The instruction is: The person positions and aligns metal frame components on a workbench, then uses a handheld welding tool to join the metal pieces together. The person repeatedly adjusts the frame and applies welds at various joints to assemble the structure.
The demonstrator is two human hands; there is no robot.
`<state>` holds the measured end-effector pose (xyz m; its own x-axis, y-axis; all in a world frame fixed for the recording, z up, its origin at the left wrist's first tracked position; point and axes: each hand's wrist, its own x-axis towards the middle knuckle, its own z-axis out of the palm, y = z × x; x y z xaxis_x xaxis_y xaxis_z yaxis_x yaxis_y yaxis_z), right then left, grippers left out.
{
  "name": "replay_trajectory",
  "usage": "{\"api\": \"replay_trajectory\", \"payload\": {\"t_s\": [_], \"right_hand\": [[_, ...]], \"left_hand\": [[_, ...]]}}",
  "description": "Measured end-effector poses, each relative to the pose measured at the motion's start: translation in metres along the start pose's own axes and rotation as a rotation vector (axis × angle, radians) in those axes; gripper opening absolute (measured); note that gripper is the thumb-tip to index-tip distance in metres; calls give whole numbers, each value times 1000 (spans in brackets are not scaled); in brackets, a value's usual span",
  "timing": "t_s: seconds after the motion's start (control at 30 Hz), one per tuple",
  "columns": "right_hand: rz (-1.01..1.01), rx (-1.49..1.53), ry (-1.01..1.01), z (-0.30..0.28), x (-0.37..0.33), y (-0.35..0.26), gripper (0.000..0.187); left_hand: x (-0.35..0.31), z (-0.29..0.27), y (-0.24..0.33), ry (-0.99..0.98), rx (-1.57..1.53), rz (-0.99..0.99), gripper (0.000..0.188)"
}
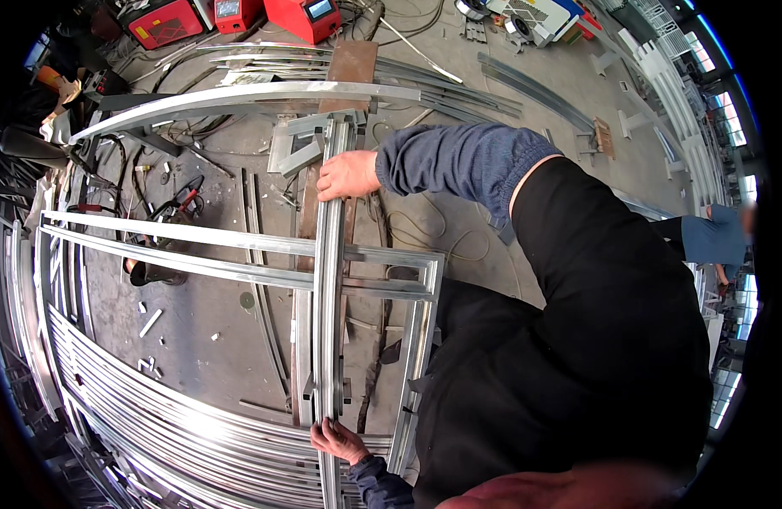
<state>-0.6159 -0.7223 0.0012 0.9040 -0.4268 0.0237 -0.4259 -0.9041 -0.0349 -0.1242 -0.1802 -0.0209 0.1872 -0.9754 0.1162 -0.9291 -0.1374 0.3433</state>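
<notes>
A long, shiny, grooved metal profile (327,254) runs lengthwise across the middle of the view, over the bars of a metal frame (179,265). Near its far end, my right hand (349,176) is closed over it, thumb and fingers bent across the top. At the near part, my left hand (338,440) grips the same profile, its fingertips pressed against the side. Under and beside the profile lies a narrow rusty-brown support (304,373). Small dark clamp-like pieces (347,390) stick out beside the profile, just beyond my left hand.
Closely spaced metal bars (179,416) fill the lower left. A curved metal beam (238,95) crosses the far side, near short grey tube pieces (302,157). Red machines (302,19) stand at the back. Cables (442,233) trail over the floor. Another person (715,235) is at far right.
</notes>
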Motion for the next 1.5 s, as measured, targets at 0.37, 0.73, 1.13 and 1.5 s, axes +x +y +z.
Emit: {"api": "replay_trajectory", "payload": {"t_s": [0.37,0.73,1.13,1.5], "right_hand": [[-111,-31,3,-11,1,7,39],[64,30,376,13,-26,-15,35],[-2,65,317,12,-29,-13,17],[-43,107,338,18,-28,-5,19]], "left_hand": [[1,0,5,-15,-8,-29,37],[2,3,6,-34,47,15,26],[7,-5,10,-77,-39,-12,39],[2,-2,19,-8,-5,-40,31]]}}
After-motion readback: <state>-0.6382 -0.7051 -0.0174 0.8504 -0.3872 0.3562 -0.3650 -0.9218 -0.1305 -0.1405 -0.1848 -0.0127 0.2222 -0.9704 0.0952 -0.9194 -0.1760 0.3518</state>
